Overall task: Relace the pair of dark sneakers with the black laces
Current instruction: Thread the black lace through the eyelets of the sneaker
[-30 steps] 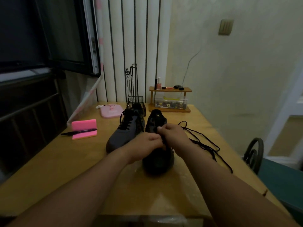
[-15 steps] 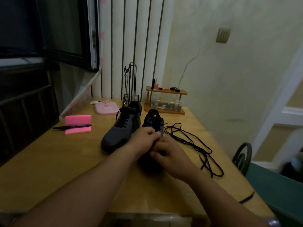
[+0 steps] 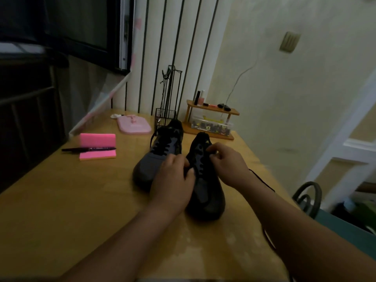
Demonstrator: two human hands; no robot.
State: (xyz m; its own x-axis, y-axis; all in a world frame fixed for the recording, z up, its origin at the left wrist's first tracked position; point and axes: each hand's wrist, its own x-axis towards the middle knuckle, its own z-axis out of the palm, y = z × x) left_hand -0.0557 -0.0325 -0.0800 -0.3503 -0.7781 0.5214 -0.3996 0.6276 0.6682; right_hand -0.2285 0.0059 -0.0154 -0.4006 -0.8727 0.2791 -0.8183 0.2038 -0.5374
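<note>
Since the light is pretty dim, take this loosely. Low in the frame both forearms reach in over the wooden table (image 3: 61, 210). Dead centre, the left hand (image 3: 173, 180) grips the near sneaker (image 3: 207, 196) from its left side, fingers curled over the upper and thumb pressed by the eyelets. The right hand (image 3: 227, 165) sits just past it, fingertips bunched in a tight pinch at the top eyelets, on what looks like the black lace (image 3: 262, 180), whose loose part trails off to the right behind the wrist. The other sneaker (image 3: 154, 161), already laced, stands touching it on the left. Further back on the left a pen (image 3: 89, 149) lies across a pink notepad (image 3: 97, 139). A wire rack (image 3: 168, 98) and wooden shelf (image 3: 211, 108) stand by the wall.
</note>
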